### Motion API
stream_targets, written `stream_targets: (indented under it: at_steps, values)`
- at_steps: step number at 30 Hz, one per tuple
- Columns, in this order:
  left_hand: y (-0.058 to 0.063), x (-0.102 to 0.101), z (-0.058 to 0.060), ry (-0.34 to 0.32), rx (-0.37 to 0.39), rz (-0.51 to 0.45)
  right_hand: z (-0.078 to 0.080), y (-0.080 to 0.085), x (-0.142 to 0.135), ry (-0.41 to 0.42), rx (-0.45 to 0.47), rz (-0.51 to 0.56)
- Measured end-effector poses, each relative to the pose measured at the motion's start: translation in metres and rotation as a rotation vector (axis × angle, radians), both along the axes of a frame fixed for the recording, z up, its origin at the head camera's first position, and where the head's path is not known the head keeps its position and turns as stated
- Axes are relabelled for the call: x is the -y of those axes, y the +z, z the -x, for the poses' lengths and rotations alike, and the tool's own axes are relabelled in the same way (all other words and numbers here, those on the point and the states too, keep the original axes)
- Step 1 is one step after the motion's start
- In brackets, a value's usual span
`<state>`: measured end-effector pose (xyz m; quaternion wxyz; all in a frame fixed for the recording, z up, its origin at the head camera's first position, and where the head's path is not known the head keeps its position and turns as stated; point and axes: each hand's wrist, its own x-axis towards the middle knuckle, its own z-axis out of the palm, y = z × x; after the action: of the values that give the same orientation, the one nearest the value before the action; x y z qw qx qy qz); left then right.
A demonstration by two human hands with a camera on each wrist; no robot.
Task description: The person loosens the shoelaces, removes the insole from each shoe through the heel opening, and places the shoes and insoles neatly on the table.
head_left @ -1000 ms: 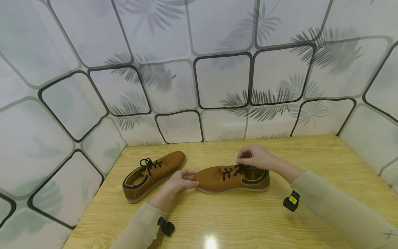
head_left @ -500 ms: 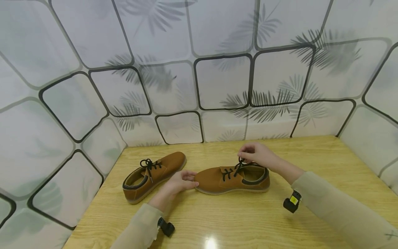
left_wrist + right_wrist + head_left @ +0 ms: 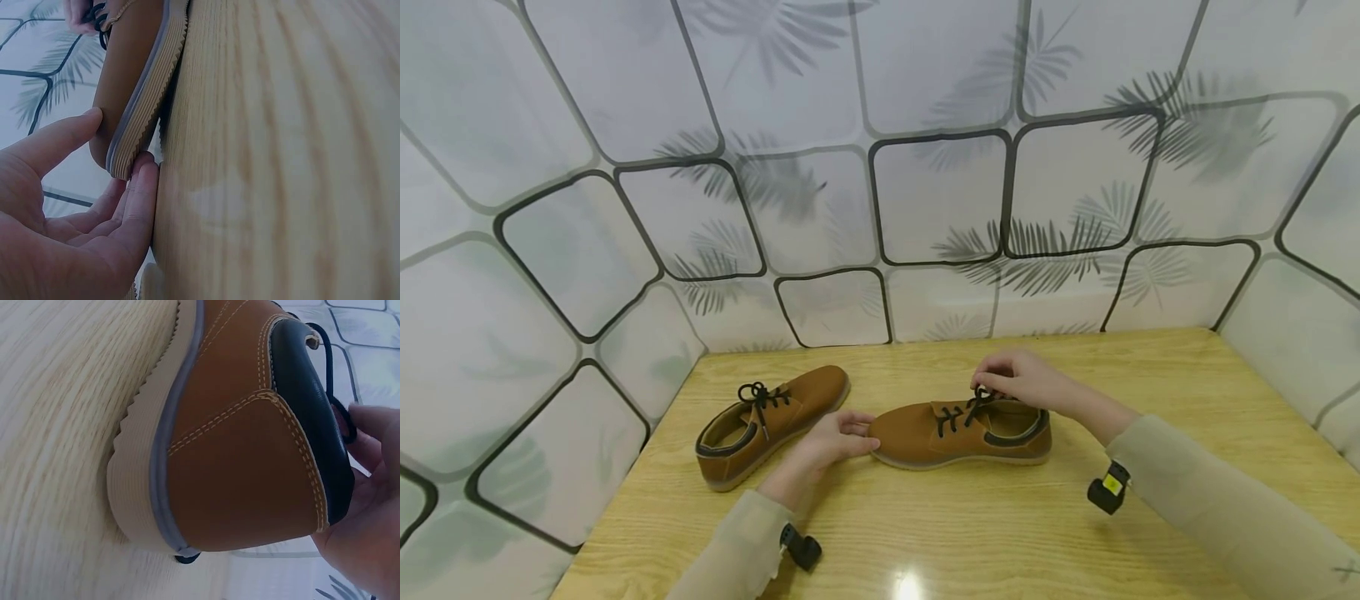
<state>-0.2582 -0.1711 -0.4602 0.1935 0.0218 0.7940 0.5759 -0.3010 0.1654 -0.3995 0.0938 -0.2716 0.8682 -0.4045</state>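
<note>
As our left hand (image 3: pixel 835 437) pinches the shoe's (image 3: pixel 958 447) toe, our right hand (image 3: pixel 1018 379) pinches its lace (image 3: pixel 330 369) nearer the table's (image 3: pixel 1150 367) far edge; lace adjustment seemingly needs tension next.

The right hand (image 3: pixel 1022 379) partly hides the black lace (image 3: pixel 329 365)

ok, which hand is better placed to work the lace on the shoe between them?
Right, I'd judge: the right hand pinches the black lace near the opening of the shoe. The left hand holds the toe, away from the lace.
</note>
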Motion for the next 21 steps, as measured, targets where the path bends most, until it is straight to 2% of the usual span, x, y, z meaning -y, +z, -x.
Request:
stream_targets:
  at_steps: [5,10,15,21]
  values:
    - [0.0014,-0.0011,-0.0004,0.006,-0.001,-0.005,-0.0021,-0.0002,0.0032,0.051,-0.085,-0.065]
    - [0.0008,-0.002,0.0001,0.014,-0.007,-0.006,-0.0042,0.0019,0.0053,0.08,-0.115,-0.079]
    - [-0.0007,-0.002,0.001,0.019,-0.007,-0.003,-0.0035,0.0012,0.0053,0.041,-0.1,-0.075]
    - [-0.0002,-0.0022,0.0002,0.017,-0.006,-0.003,-0.0021,-0.0005,0.0038,-0.022,-0.038,-0.041]
